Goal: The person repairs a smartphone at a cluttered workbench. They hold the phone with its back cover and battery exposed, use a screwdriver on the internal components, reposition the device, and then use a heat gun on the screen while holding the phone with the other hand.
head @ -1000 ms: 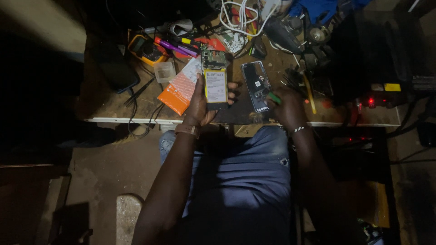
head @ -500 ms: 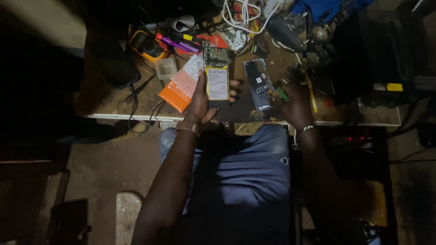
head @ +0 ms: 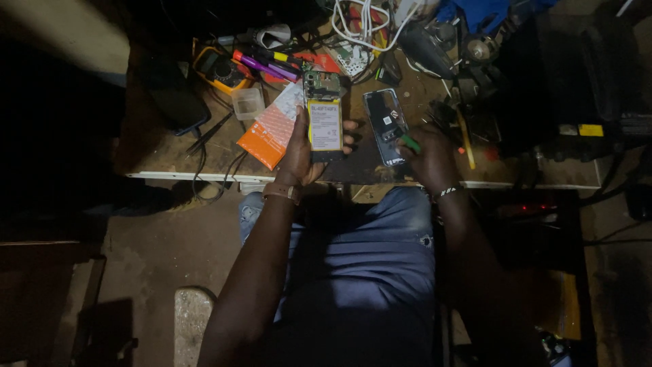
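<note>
- A dark pouch (head: 173, 102) lies at the left end of the workbench (head: 156, 146), with tweezers (head: 207, 132) just beside it
- A yellow meter (head: 219, 68) sits near the back, its dark leads trailing over the front edge
- A small clear plastic box (head: 248, 102) rests close to the meter
- Purple and yellow markers (head: 261, 64) lie side by side behind the box
- An orange packet (head: 272, 129) lies flat, tilted, just left of the left hand
- Left hand (head: 302, 149) is closed around an opened phone (head: 324, 115), held upright above the front edge of the bench; the thumb runs up its left side and the fingertips (head: 349, 136) show at its right side
- The phone shows a pale battery in its middle and a bare green board at the top
- A band (head: 282, 192) circles the left wrist
- White cables (head: 363, 20) lie coiled at the back of the bench
- A loose phone back cover (head: 386, 126) lies flat on the bench between the two hands, apart from the phone
- Right hand (head: 428, 153) is pinched around a small green tool (head: 409, 142), whose tip touches the lower right edge of the cover
- A beaded bracelet (head: 447, 192) sits on the right wrist
- A yellow-handled tool (head: 465, 139) lies just right of the right hand
- Dark equipment (head: 577, 81) fills the right end; its details are too dim to tell
</note>
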